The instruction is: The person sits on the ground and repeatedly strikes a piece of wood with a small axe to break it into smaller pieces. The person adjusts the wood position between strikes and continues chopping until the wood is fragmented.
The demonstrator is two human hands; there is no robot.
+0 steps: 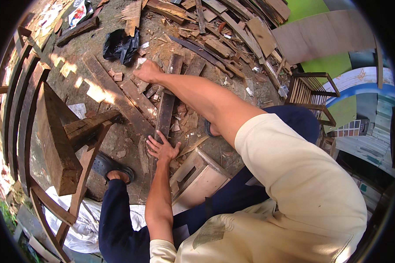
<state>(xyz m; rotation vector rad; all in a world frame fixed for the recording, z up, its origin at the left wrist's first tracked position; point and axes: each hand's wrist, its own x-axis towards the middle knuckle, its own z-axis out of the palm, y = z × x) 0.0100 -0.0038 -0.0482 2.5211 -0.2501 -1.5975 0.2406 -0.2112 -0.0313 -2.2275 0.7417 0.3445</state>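
Observation:
My left hand [163, 150] lies with its fingers spread on a dark, narrow wooden plank [166, 109] that rests on the ground in front of me. My right arm reaches across above the far end of this plank. At its end my right hand [147, 72] is closed, and I cannot make out what its fingers hold, if anything. A black plastic bag [122, 46] lies just beyond that hand. Wider weathered boards [118, 94] lie slantwise to the left of the plank, with small wood chips around them.
A dark wooden frame with curved slats [24, 109] stands at the left. Scrap wood [219, 46] is heaped at the far side. A pale wooden box-like piece [202, 175] sits by my leg. A small slatted stand [309, 92] is at the right. My shoe [112, 166] is left of the plank.

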